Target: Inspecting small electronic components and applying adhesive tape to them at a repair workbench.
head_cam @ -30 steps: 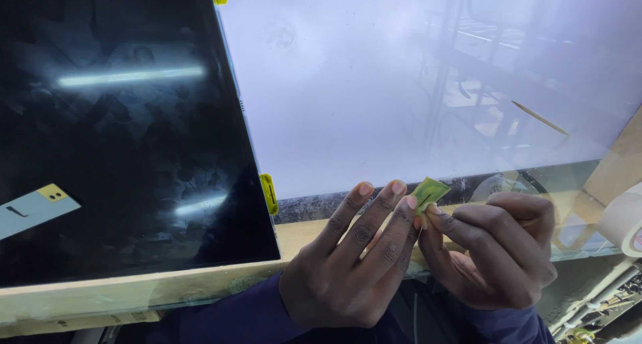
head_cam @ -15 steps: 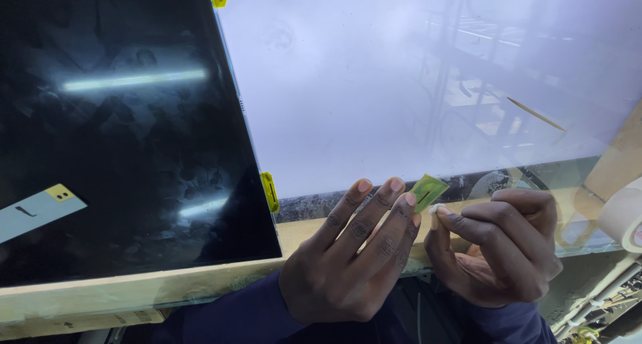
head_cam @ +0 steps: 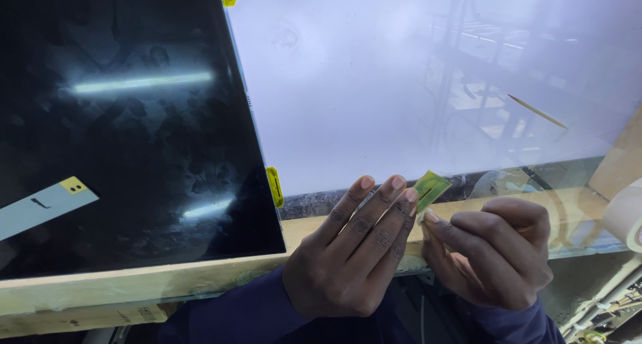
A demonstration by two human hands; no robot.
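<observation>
A wooden bench (head_cam: 134, 277) carries a black panel (head_cam: 120, 130) beside a glowing white panel (head_cam: 401, 70).

Black screen (head_cam: 120, 130) left, white-lit panel (head_cam: 414, 76) right, yellow tabs (head_cam: 275, 187).

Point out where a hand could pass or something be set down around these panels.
Free: the white panel between the yellow tab and the thin stick; the black panel above the pale strip. Crowded: the wooden ledge near the left hand and right hand, both pinching the green tab, beside the tape roll.
</observation>
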